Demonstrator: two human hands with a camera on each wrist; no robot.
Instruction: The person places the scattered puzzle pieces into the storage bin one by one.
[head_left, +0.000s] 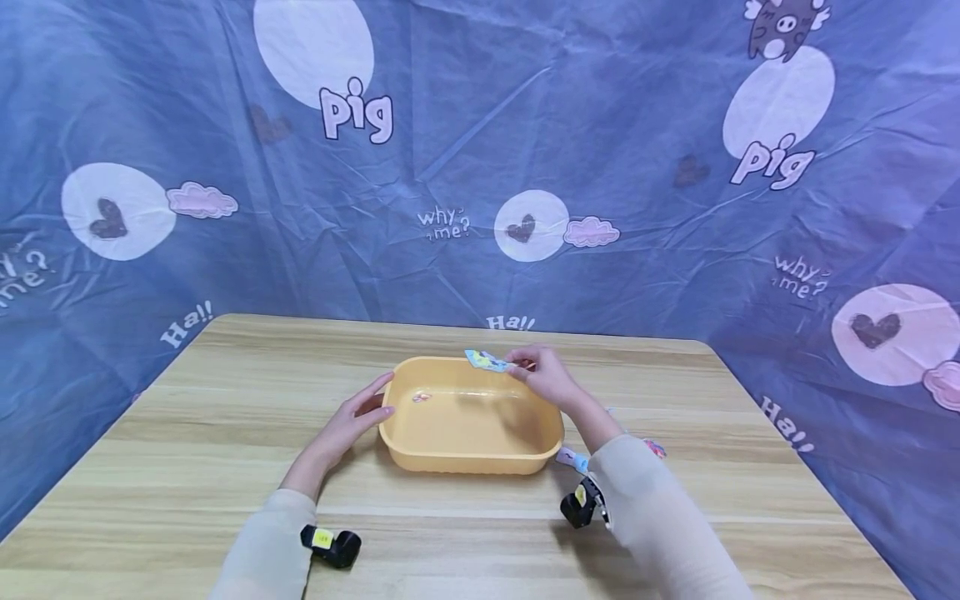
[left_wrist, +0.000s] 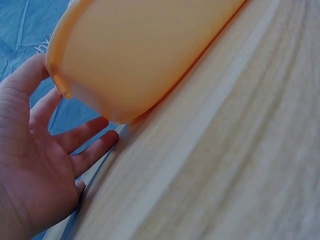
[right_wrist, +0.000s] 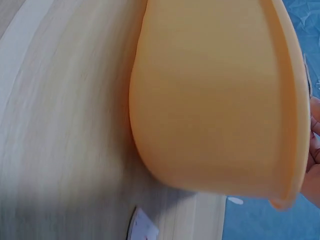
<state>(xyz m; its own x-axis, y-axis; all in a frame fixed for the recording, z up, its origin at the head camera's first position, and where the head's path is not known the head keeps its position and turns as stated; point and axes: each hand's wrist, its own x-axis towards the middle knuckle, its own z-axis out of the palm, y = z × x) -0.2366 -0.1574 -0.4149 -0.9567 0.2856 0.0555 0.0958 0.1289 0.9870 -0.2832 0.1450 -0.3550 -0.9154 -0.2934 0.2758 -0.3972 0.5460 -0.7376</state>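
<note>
A yellow plastic basin (head_left: pixel 472 462) sits on the wooden table between the hands. My left hand (head_left: pixel 348 429) holds its left rim, the thumb over the edge; in the left wrist view the basin wall (left_wrist: pixel 150 55) rises beside the spread fingers (left_wrist: pixel 82 135). Over the back right rim, my right hand (head_left: pixel 547 379) pinches a small flat blue and yellow printed cutout (head_left: pixel 486 360). A small printed piece (head_left: pixel 422 397) shows inside the basin at the left. In the right wrist view the basin side (right_wrist: pixel 215 100) hides most of the right hand (right_wrist: pixel 314 155).
Beside the basin's right end lies a pale blue and lilac piece (head_left: pixel 573 460), partly under the right forearm. A red and pink piece (head_left: pixel 656 448) shows just beyond the sleeve. The wooden table (head_left: pixel 225 433) ends at a blue printed cloth (head_left: pixel 420 275) behind.
</note>
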